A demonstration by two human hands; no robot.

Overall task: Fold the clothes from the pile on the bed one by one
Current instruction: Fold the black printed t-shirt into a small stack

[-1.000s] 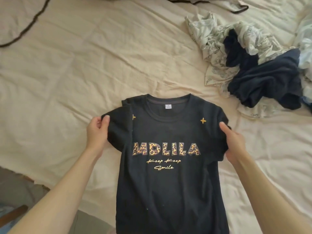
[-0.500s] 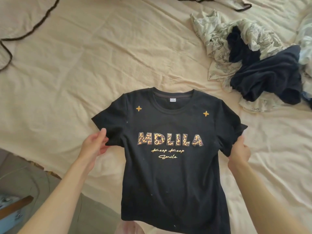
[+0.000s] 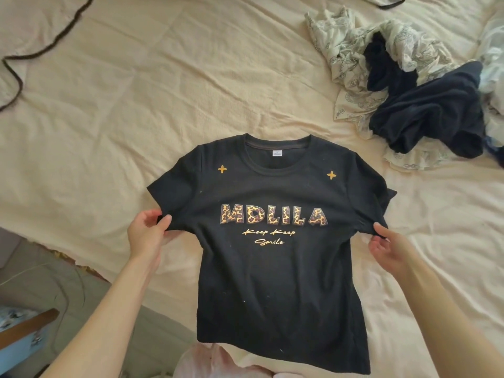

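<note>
A black T-shirt [image 3: 275, 274] with leopard-print "MDLILA" lettering lies face up on the cream bedsheet [image 3: 141, 105], collar pointing away from me, both short sleeves spread out. My left hand [image 3: 146, 236] pinches the hem of the left sleeve between thumb and fingers. My right hand [image 3: 388, 245] pinches the hem of the right sleeve. The shirt's bottom hem hangs over the bed's near edge. The pile of clothes [image 3: 425, 102], dark navy and white patterned pieces, lies crumpled at the upper right.
A dark-trimmed cream cover [image 3: 35, 31] lies at the upper left. Beyond the bed's near-left edge are the floor and a blue and wooden object [image 3: 24, 328]. A pink cloth [image 3: 215, 364] shows at the bottom centre.
The folded-in sleeves have been pulled outward and spread flat. Both hands slid down from the shoulders to the sleeve hems, and the shirt lies wider on the bed.
</note>
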